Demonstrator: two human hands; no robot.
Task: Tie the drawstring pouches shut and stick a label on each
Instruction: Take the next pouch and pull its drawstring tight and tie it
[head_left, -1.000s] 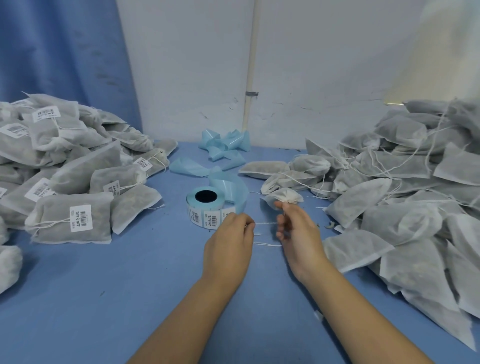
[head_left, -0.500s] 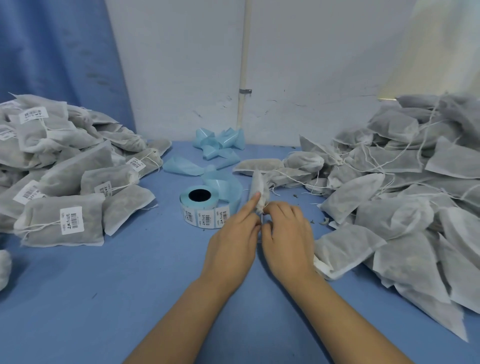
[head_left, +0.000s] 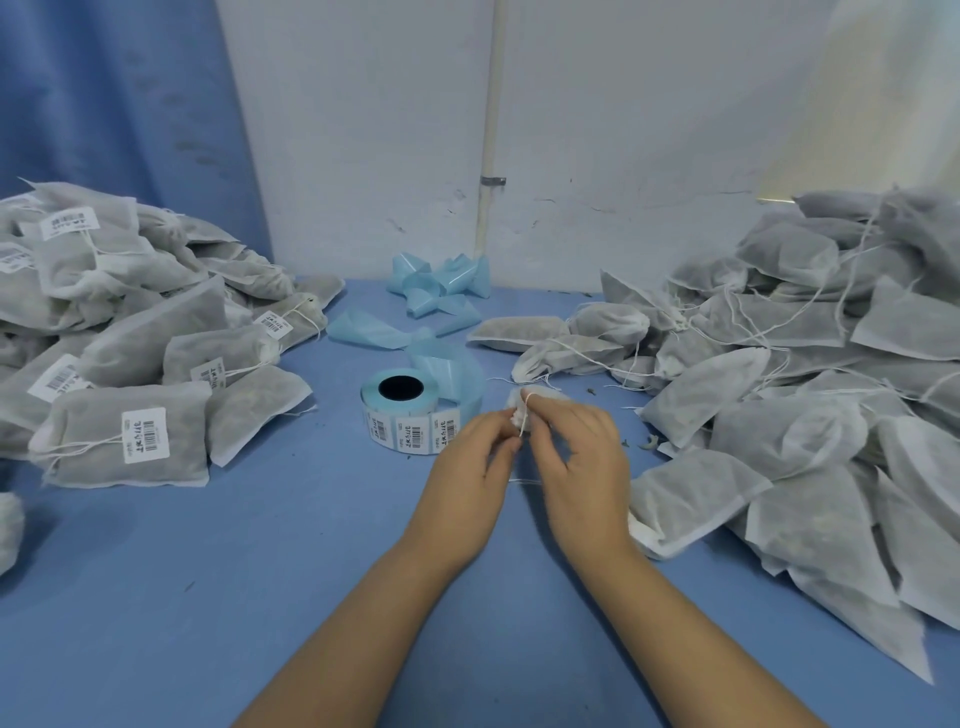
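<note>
Your forearms come in from below, converging. Left hand (head_left: 470, 467) and right hand (head_left: 584, 462) knuckles up, just beside each other, fingers curled. Both sets of fingertips pinch the pouch (head_left: 545, 395) neck.

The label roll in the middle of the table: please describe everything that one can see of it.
The label roll is a wound pale blue strip carrying white barcode labels, with a dark hollow core. It lies flat, core opening upward, on the blue table. A loose tail of bare blue liner leaves it toward the wall. The left hand overlaps its right edge in this view; whether they touch cannot be told.
</note>
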